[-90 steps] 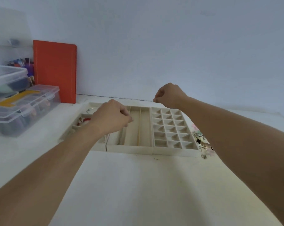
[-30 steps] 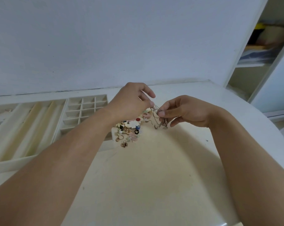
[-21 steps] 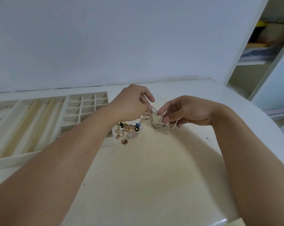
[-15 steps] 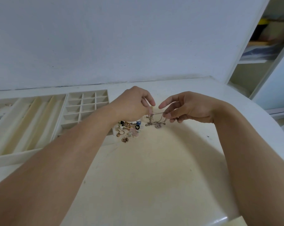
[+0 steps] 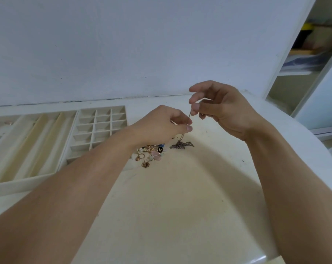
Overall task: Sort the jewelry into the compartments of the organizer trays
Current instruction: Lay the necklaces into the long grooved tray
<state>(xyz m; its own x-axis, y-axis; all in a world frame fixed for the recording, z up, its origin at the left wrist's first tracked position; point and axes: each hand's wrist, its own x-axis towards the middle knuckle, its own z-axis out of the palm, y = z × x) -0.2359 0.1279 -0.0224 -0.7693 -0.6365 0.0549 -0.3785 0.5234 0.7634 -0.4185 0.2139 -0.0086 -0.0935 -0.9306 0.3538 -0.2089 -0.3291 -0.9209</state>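
Holding a thin chain necklace (image 5: 188, 119) up between both hands now, which is the main change from half a second back, when it was stretched pretty much level and low over the counter (image 5: 180, 206). The right hand (image 5: 221, 109) has lifted and pinches the upper end with thumb and forefinger, other fingers loosely spread. The left hand (image 5: 161, 126) pinches the chain lower down, fingers curled round it. The chain runs steeply between them, and the tangled pendant end (image 5: 181, 145) hangs under the left hand, touching or just above the counter, can't tell which. The loose jewelry pile (image 5: 150, 152) sits where it was, just beside the grid organizer tray (image 5: 102, 128), partly hidden by the left forearm. The long-slot tray (image 5: 31, 145) is further left. Shelves (image 5: 304, 54) show at far right.
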